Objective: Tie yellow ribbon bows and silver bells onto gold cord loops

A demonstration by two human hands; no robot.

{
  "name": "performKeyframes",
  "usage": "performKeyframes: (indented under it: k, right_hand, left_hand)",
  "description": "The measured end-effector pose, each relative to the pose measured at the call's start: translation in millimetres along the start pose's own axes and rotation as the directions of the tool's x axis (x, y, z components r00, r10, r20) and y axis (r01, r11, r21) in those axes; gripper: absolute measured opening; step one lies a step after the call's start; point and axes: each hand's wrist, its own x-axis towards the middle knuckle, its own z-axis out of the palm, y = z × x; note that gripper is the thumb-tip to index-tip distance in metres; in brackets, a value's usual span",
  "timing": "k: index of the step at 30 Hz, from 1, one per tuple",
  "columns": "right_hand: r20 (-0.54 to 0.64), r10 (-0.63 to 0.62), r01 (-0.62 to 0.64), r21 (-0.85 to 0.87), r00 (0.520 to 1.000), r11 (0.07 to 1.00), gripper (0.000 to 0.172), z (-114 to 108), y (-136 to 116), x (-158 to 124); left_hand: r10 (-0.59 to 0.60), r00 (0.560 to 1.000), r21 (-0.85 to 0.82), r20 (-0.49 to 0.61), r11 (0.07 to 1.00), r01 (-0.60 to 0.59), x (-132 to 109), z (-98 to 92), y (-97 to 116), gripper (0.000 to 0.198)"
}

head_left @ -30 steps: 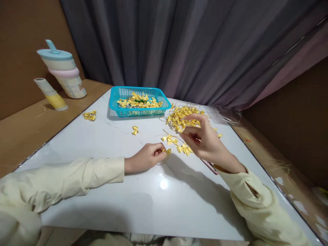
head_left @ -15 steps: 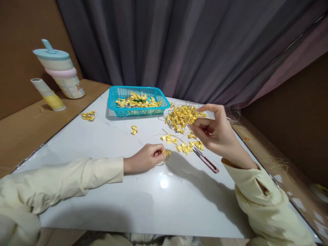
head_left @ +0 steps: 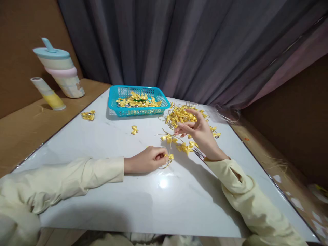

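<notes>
My left hand point(head_left: 148, 160) rests on the white table point(head_left: 107, 191), its fingers pinched on a small yellow bow point(head_left: 169, 156) with a thin wire loop under it. A fine gold thread runs up from that bow to my right hand point(head_left: 196, 131), which is raised above the table with thumb and forefinger pinching the thread's end. Behind my right hand lies a pile of yellow bows point(head_left: 182, 115). A few loose bows point(head_left: 185, 147) sit between my hands.
A blue basket point(head_left: 115, 99) with yellow bows stands at the table's far side. Single bows point(head_left: 134, 130) and a small clump point(head_left: 88, 115) lie left of centre. Small scissors point(head_left: 198, 154) are partly hidden by my right wrist. A lidded cup point(head_left: 63, 73) and a tube point(head_left: 48, 94) stand far left.
My right hand swung out to the right and up, then came back left and lower, over the loose bows, drawing the thread. My left hand stayed put on the bow.
</notes>
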Motion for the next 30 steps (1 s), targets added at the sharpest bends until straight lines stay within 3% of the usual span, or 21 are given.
performKeyframes:
  k: [4,7,11,17,22,24,30]
  right_hand:
    - [0.029,0.332,-0.323,0.328,0.943,0.888,0.044,14,0,-3]
    - [0.084,0.440,-0.423,0.480,0.894,0.768,0.027,20,1,-4]
    - [0.138,0.496,-0.480,0.564,0.857,0.672,0.016,21,8,0]
    - [0.324,0.512,-0.599,0.550,0.795,0.582,0.025,21,19,3]
    - [0.344,0.567,-0.654,0.523,0.749,0.547,0.022,19,14,3]
    - [0.338,0.591,-0.671,0.506,0.733,0.542,0.029,18,11,2]
    - [0.354,0.543,-0.642,0.523,0.762,0.561,0.049,17,9,-2]
  left_hand:
    - [0.003,1.000,0.001,-0.006,1.000,-0.003,2,-0.5,-1,0.021]
    - [-0.007,1.000,-0.003,-0.011,1.000,0.007,2,-0.2,-2,0.022]
    - [-0.017,1.000,-0.018,-0.009,1.000,0.017,2,0.4,-2,0.024]
    - [-0.031,1.000,-0.021,-0.003,0.999,0.031,2,-0.1,-1,0.022]
    - [-0.034,0.999,-0.042,-0.004,0.999,0.034,2,-0.6,1,0.021]
    - [-0.031,1.000,-0.049,-0.005,0.998,0.031,2,-0.5,1,0.022]
    - [-0.026,1.000,-0.031,-0.009,0.999,0.026,2,-0.1,1,0.022]
